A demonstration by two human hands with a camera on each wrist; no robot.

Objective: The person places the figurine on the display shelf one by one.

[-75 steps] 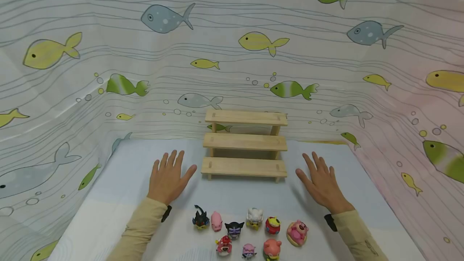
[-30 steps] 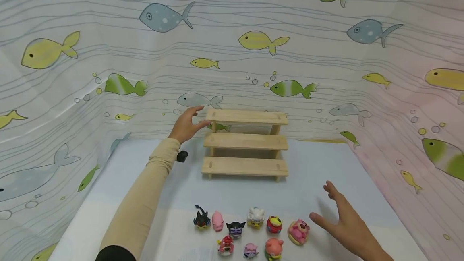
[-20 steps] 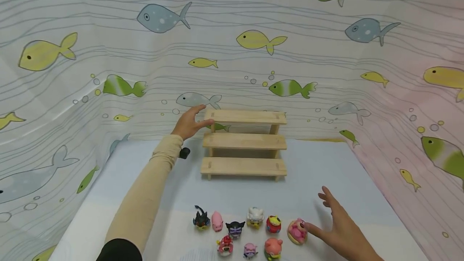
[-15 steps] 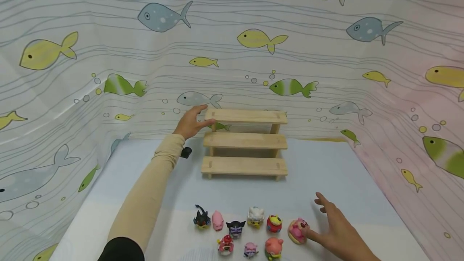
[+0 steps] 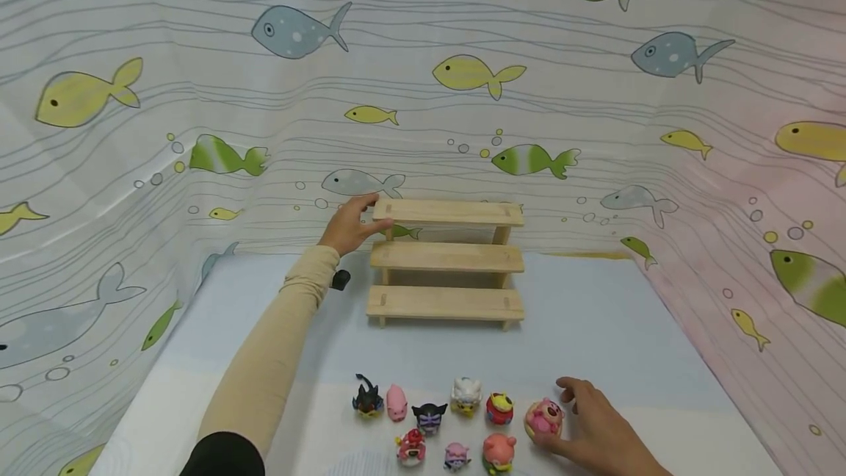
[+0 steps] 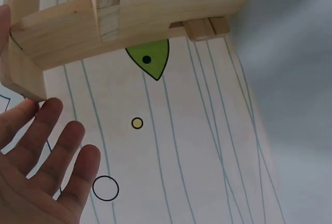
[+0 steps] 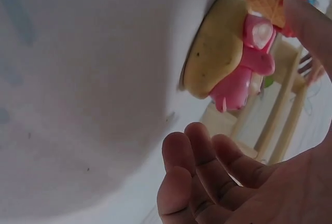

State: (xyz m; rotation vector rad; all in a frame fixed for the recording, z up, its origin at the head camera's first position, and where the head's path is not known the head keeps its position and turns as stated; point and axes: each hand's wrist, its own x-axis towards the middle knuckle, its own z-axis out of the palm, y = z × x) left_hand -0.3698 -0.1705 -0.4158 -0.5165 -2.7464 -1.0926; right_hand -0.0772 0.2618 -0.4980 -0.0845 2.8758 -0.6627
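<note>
A three-tier wooden step shelf (image 5: 446, 259) stands at the back of the table. My left hand (image 5: 350, 225) holds the left end of its top board; in the left wrist view the thumb and fingers lie on either side of that board end (image 6: 23, 73). At the front right, my right hand (image 5: 598, 432) is spread around a pink bear figure (image 5: 546, 417) on a yellow round base. In the right wrist view, the thumb overlaps the figure's wafer-like part (image 7: 264, 3), while the curved fingers (image 7: 179, 151) stand apart from its base (image 7: 215, 47).
Left of the bear sit several small toy figures, among them a coral one (image 5: 499, 452), a red and yellow one (image 5: 499, 408), a white one (image 5: 466, 394) and a black one (image 5: 367, 399). A fish-patterned sheet (image 5: 423, 138) rises behind and beside the table.
My left hand has gone from over the table up to the top board's left end. My right hand has come forward and left, down around the bear figure. The shelf and figures stay put.
</note>
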